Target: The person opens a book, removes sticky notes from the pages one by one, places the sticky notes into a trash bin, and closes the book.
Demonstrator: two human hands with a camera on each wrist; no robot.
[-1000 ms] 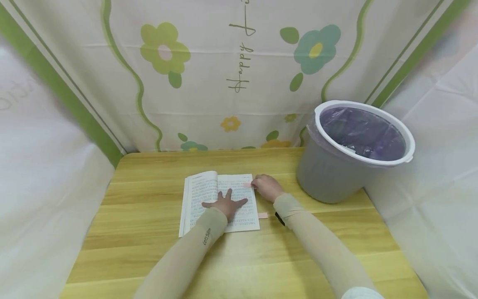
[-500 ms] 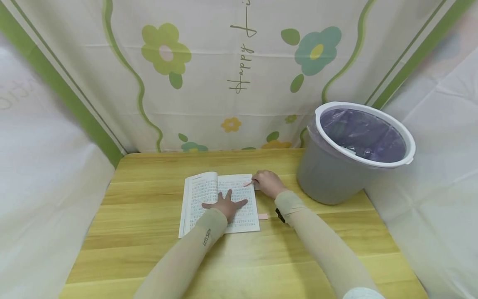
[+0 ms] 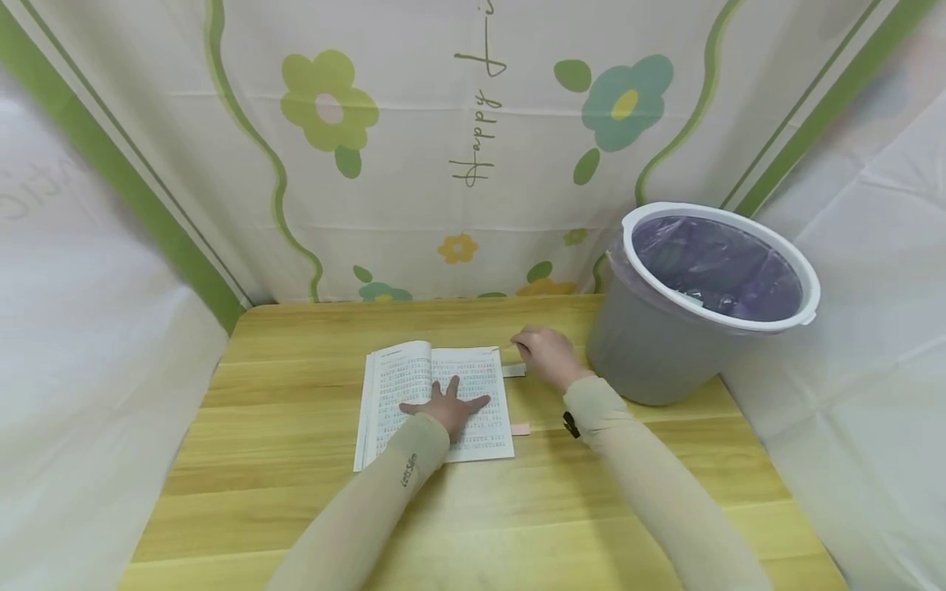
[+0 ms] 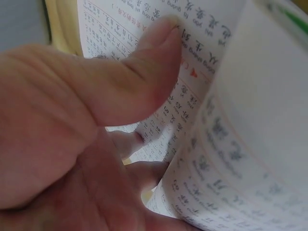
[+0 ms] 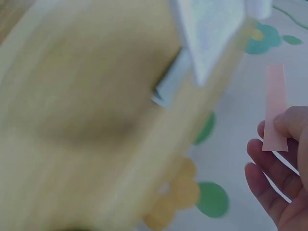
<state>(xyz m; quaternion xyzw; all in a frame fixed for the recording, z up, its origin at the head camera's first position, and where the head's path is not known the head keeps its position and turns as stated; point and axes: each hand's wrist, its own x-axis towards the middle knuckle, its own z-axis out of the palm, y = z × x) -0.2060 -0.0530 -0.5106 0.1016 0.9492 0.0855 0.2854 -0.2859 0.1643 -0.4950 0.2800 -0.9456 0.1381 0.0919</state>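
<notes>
An open book [image 3: 466, 357] with printed pages lies on the wooden table in the head view. My left hand [image 3: 446, 407] rests on its right page, fingers spread, thumb near the fold. Beyond the book's top right corner, my right hand [image 3: 548, 355] pinches a pink sticky tab [image 5: 275, 91] between thumb and fingers, raised off the page. A pale grey-green tab [image 3: 514, 370] sticks out from the right edge of the book. Lower on that same edge, another pink tab [image 3: 521, 429] juts out over the table.
A grey bin [image 3: 643, 353] with a white rim and a clear purplish liner stands at the table's back right, close beyond my right hand. Some small crumpled items lie inside it. Floral cloth [image 3: 414, 189] hangs behind the wooden table [image 3: 281, 410] and along both sides.
My right hand has peeled the upper pink tab from the page and moved right and slightly back with it. The pale tab beneath now shows. My left hand has stayed put.
</notes>
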